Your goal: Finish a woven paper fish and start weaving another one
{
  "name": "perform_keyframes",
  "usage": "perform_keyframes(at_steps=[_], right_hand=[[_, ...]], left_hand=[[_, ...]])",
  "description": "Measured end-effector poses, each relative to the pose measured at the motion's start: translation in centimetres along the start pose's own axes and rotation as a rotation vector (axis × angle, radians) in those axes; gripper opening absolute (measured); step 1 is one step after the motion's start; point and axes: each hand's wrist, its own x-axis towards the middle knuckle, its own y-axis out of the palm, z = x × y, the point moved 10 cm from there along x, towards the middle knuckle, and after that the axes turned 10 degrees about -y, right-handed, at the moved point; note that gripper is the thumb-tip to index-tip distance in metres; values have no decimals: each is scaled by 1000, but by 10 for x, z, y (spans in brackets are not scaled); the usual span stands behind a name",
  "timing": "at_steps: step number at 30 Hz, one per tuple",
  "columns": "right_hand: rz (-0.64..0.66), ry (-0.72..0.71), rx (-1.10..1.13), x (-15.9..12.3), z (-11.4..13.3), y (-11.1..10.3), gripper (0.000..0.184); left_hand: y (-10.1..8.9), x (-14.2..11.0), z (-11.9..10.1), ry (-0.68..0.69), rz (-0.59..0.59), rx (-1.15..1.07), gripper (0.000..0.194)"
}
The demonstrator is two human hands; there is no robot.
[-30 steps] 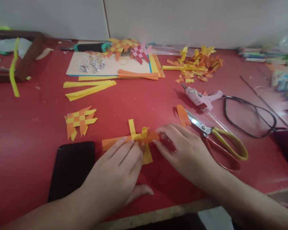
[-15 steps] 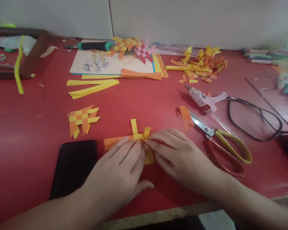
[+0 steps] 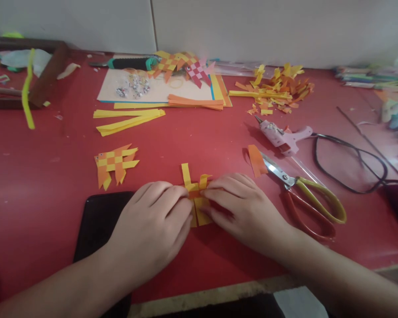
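Note:
Between my two hands lie crossed yellow and orange paper strips (image 3: 202, 213), partly woven, with two yellow ends standing up at the far side. My left hand (image 3: 157, 216) grips their left part, its fingertips curled down and mostly hidden. From the other side my right hand (image 3: 243, 203) pinches the right part between thumb and fingers. A finished woven paper fish (image 3: 114, 164) in orange and yellow lies beyond my left hand. Under my left forearm and wrist is a black phone (image 3: 96, 225), partly covered.
Scissors (image 3: 287, 179) with yellow and red handles lie right of my right hand, an orange paper piece (image 3: 257, 161) at their tip. Behind are a pink glue gun (image 3: 278, 137), paper scraps (image 3: 285, 88), yellow strips (image 3: 129, 119), orange strips (image 3: 195, 102) and a wooden tray (image 3: 49, 79).
My left hand has shifted left and its fingers have curled in, covering the orange strip's left end. More of the yellow strips' near ends shows. My right hand stays nearly in place.

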Motion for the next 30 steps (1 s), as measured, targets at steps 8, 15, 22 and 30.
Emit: perform_keyframes(at_steps=[8,15,22,30], right_hand=[[6,-33,-71,0,4,1,20],[27,-40,-95,-1,5,0,21],[54,-20,-75,-2,4,2,22],[84,-14,-76,-2,3,6,27]], left_hand=[[-2,-1,-3,0,-29,90,23],[-4,-1,-6,16,-50,132,21],[-5,-1,-6,-5,-52,132,18],[-3,-1,8,-107,-13,127,33]])
